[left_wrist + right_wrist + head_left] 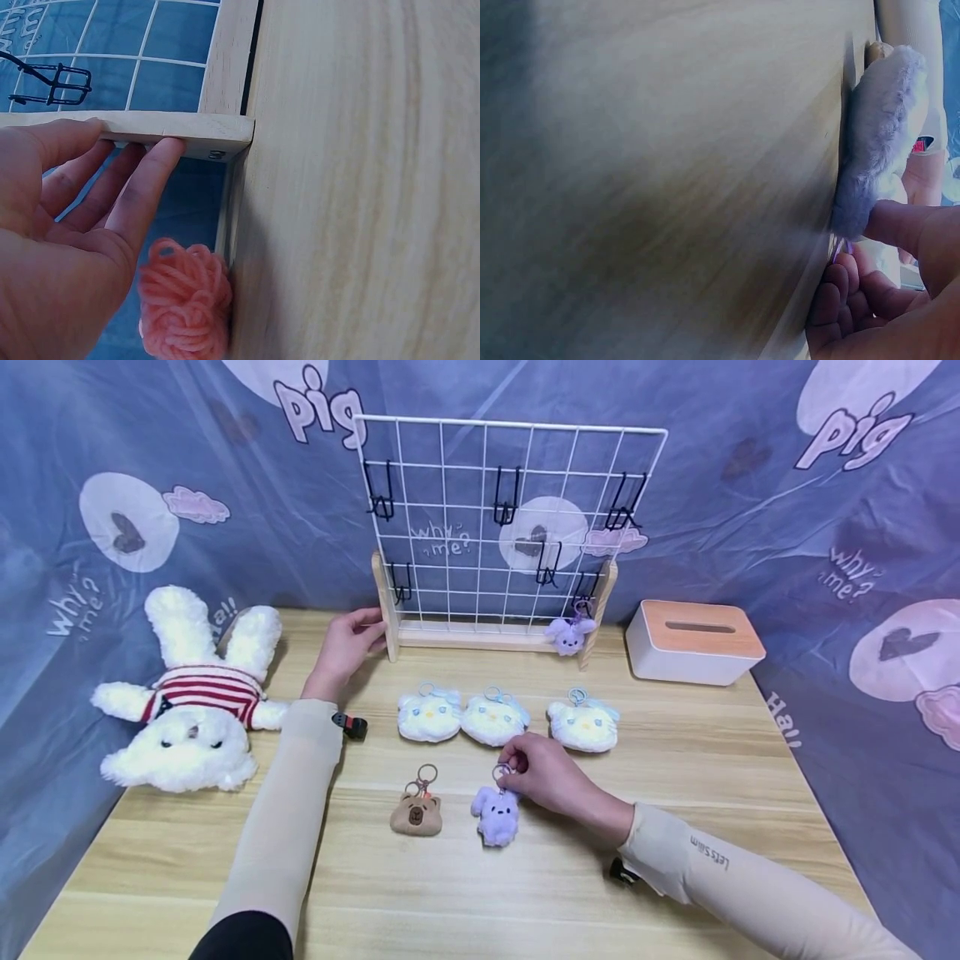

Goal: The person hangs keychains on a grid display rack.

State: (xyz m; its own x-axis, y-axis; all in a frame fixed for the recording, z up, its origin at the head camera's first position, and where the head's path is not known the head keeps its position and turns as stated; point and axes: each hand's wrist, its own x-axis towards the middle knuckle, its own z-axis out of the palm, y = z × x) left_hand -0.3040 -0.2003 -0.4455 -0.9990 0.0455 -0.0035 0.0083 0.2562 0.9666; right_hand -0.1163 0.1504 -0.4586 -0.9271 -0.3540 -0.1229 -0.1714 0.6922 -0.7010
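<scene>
My left hand [347,647] is at the left wooden upright [180,127] of a white wire grid rack [483,422], thumb by its front edge and fingertips against its side. In the left wrist view the fingers are only slightly bent. My right hand [551,777] pinches the ring of a lilac plush keychain [497,818], whose floppy-eared body hangs toward me. In the right wrist view its fur [885,120] appears side-on, close over the table. A brown capybara keychain [416,815] lies to its left. Behind are three white cat-face keychains [429,717] with blue rings.
Another lilac plush keychain [570,635] hangs at the rack's lower right. Several black hooks [506,497] are on the grid. A white plush toy [198,735] in a striped shirt lies at left, a wood-topped tissue box [693,643] stands at right. Pink yarn [186,304] shows beyond the upright.
</scene>
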